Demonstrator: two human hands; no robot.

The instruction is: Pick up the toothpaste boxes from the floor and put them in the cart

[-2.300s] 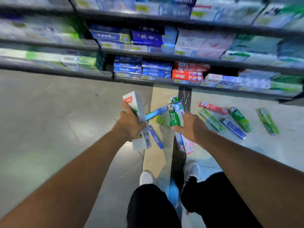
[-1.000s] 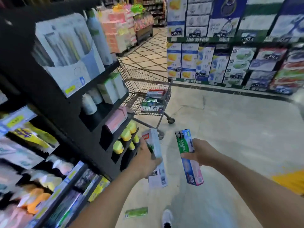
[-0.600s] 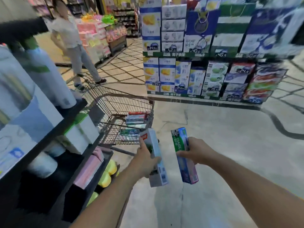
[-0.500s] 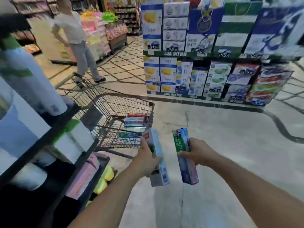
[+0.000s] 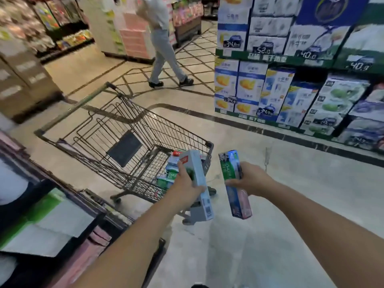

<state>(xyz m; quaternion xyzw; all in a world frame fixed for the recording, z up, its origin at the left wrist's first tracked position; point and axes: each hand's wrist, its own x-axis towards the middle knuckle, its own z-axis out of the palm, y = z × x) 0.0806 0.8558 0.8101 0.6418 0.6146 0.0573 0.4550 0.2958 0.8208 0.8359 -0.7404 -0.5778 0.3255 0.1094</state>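
Note:
My left hand [image 5: 185,189] grips a pale grey-blue toothpaste box [image 5: 197,183] with a red label at its top, held upright over the near corner of the wire cart [image 5: 133,121]. My right hand [image 5: 252,180] grips a bundle of toothpaste boxes [image 5: 235,183], green on top and pink at the bottom, just right of the cart. Several toothpaste boxes [image 5: 171,173] lie stacked in the cart's near end.
A dark shelf unit [image 5: 52,225] with white and green packs stands close on my left. Stacked carton displays [image 5: 291,94] line the right side. A person [image 5: 164,48] walks across the tiled aisle beyond the cart. Open floor [image 5: 291,204] lies to the right.
I have turned from the floor boxes to the cart and come closer to it. Both hands still hold their boxes. The person beyond has walked to the right.

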